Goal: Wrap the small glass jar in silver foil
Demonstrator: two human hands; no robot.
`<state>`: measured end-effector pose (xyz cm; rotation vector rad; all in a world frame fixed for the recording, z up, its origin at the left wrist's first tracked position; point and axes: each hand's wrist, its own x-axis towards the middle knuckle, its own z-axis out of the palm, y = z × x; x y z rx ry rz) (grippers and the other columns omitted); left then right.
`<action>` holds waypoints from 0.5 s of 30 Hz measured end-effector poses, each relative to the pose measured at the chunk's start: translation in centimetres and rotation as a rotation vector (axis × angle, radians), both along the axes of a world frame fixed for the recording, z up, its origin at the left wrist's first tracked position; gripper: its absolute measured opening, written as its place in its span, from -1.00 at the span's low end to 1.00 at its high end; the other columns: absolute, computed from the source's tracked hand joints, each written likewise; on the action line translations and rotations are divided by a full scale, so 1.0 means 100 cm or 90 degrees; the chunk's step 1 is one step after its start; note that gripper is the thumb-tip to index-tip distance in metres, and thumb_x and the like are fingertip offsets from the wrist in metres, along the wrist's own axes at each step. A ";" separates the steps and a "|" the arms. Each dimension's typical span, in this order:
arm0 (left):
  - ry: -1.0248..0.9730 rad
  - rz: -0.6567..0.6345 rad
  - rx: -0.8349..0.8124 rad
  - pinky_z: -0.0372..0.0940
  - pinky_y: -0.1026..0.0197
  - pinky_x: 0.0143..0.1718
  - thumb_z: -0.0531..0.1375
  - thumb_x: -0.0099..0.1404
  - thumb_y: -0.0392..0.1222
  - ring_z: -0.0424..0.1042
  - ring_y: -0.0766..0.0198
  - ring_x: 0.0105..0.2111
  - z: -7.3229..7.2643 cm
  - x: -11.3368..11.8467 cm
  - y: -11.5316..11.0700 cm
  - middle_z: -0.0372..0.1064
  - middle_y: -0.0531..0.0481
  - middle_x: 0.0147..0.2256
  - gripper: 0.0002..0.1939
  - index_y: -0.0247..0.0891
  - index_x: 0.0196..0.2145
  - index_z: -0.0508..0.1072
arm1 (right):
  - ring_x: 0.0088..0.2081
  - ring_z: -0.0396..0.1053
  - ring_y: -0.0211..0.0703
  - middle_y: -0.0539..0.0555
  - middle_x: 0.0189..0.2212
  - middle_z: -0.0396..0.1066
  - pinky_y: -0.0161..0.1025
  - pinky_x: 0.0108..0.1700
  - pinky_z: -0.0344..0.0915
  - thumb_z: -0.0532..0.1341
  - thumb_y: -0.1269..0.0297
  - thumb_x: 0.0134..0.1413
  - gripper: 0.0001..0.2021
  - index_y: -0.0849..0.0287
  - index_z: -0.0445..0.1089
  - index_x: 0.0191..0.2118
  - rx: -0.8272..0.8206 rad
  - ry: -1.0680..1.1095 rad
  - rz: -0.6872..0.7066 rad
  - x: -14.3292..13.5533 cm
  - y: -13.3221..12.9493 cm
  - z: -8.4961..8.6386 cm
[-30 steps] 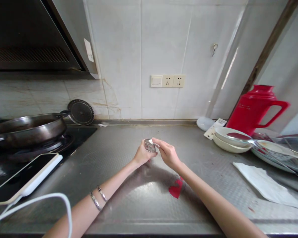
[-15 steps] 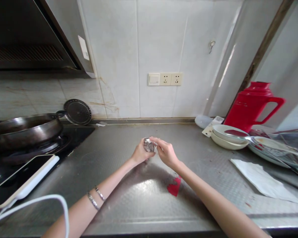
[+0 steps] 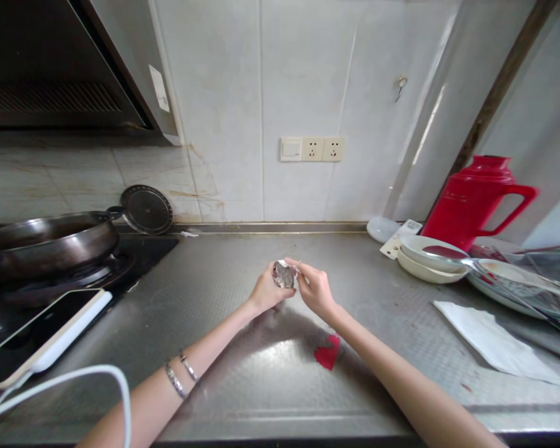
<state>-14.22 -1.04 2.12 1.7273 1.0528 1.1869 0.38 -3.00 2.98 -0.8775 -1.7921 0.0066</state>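
My left hand (image 3: 267, 291) is wrapped around a small round, shiny, silver-grey container (image 3: 284, 277). Its round end faces me, held over the metal counter; whether it is glass or metal I cannot tell. At its upper rim, the fingers of my right hand (image 3: 315, 287) are closed on a small white piece, like tissue (image 3: 284, 264), which touches the container. Most of that piece is hidden by the fingers. A torn red scrap (image 3: 327, 353) lies on the counter below, near my right forearm.
To the left are a steel pan (image 3: 51, 246) on the stove, a phone (image 3: 42, 339) and a white cable (image 3: 98, 370). On the right stand stacked bowls (image 3: 432, 272), a red thermos (image 3: 476, 199), plates with utensils and a white paper napkin (image 3: 492, 342). Sockets (image 3: 323, 149) are on the wall.
The container has tilted slightly, so more of its round end shows. My right fingers have shifted a little along its rim. Both hands sit marginally further right in view.
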 end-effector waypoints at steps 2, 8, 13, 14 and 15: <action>0.008 0.008 0.007 0.30 0.24 -0.34 0.35 -0.15 -0.31 0.38 0.29 -0.39 -0.002 0.000 0.002 0.39 0.06 -0.36 -0.45 -0.27 -0.15 0.32 | -0.17 0.50 -0.13 0.14 -0.17 0.52 -0.25 -0.17 0.42 -0.01 0.45 0.17 -0.66 0.15 0.43 -0.06 0.027 -0.016 0.007 0.001 0.000 0.000; 0.009 -0.022 0.079 0.28 0.25 -0.30 0.35 -0.15 -0.31 0.39 0.27 -0.32 -0.003 -0.002 0.004 0.40 0.01 -0.26 -0.37 -0.27 -0.09 0.25 | -0.12 0.49 -0.11 0.16 -0.14 0.51 -0.20 -0.12 0.44 -0.01 0.50 0.17 -0.66 0.15 0.39 -0.04 0.054 -0.061 0.019 0.003 -0.003 0.008; 0.047 -0.035 0.134 0.28 0.24 -0.27 0.31 -0.17 -0.36 0.39 0.23 -0.27 -0.001 -0.004 0.003 0.38 -0.03 -0.20 -0.35 -0.26 -0.07 0.23 | 0.01 0.40 -0.05 0.26 -0.09 0.47 -0.13 -0.02 0.40 -0.02 0.53 0.17 -0.67 0.24 0.35 -0.01 0.133 -0.215 0.068 0.007 -0.007 0.017; 0.051 -0.037 0.147 0.28 0.23 -0.24 0.32 -0.18 -0.36 0.39 0.21 -0.23 -0.002 -0.004 0.002 0.38 -0.03 -0.19 -0.35 -0.25 -0.08 0.24 | 0.01 0.40 -0.04 0.27 -0.09 0.47 -0.12 -0.02 0.40 -0.02 0.54 0.17 -0.67 0.25 0.34 -0.02 0.139 -0.234 0.074 0.008 -0.007 0.018; 0.055 -0.042 0.156 0.28 0.22 -0.21 0.32 -0.19 -0.36 0.39 0.19 -0.20 -0.002 -0.004 0.002 0.39 -0.03 -0.17 -0.35 -0.25 -0.08 0.25 | 0.01 0.40 -0.03 0.27 -0.09 0.46 -0.11 -0.03 0.41 -0.02 0.54 0.16 -0.67 0.25 0.34 -0.02 0.138 -0.241 0.077 0.009 -0.006 0.019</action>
